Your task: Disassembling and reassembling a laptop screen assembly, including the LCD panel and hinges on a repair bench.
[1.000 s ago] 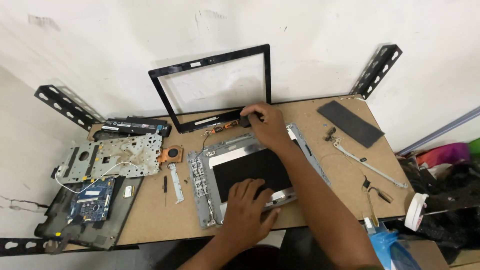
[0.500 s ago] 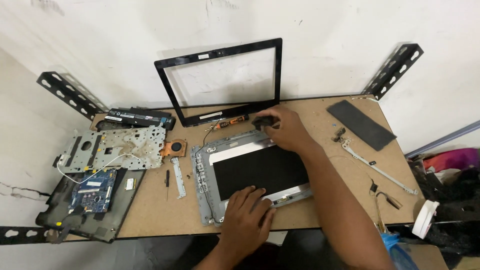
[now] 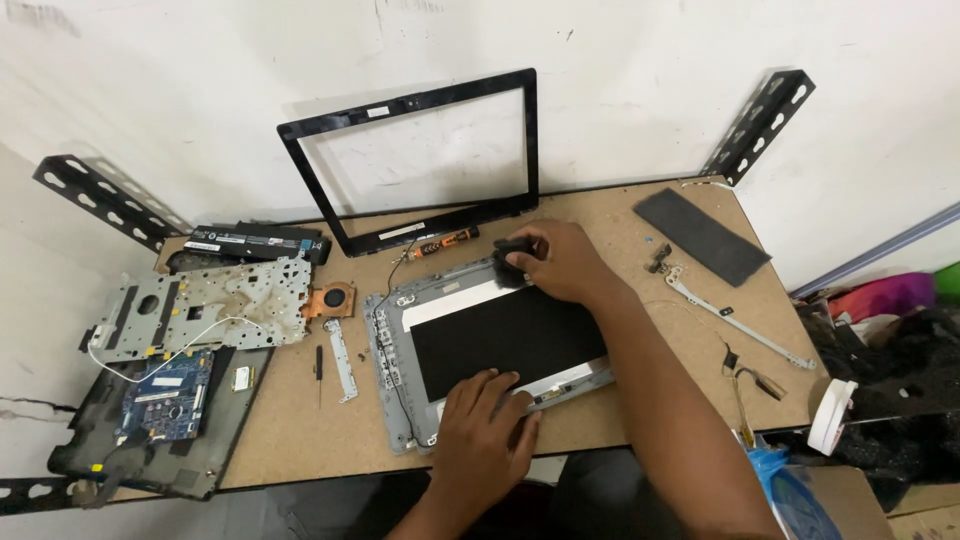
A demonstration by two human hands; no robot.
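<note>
A grey laptop lid shell (image 3: 386, 345) lies on the workbench with a black screen panel (image 3: 505, 335) in it. My left hand (image 3: 485, 430) rests on the panel's near edge, fingers spread and pressing down, gripping nothing. My right hand (image 3: 562, 262) is at the lid's far edge, fingers closed on a small black part (image 3: 512, 252). An orange-and-black screwdriver (image 3: 446, 242) lies just behind that hand.
A black screen bezel (image 3: 305, 180) leans on the wall. To the left are a battery (image 3: 255, 240), a metal plate (image 3: 200, 305), a copper heatsink (image 3: 330, 298), a blue circuit board (image 3: 165, 395) and a dark base shell (image 3: 150, 470). To the right are a hinge bar (image 3: 735, 320), a black flat piece (image 3: 700, 235) and a white roll (image 3: 830, 415).
The view has shifted a little. My right hand stays at the lid's far edge and my left hand at the near edge of the panel.
</note>
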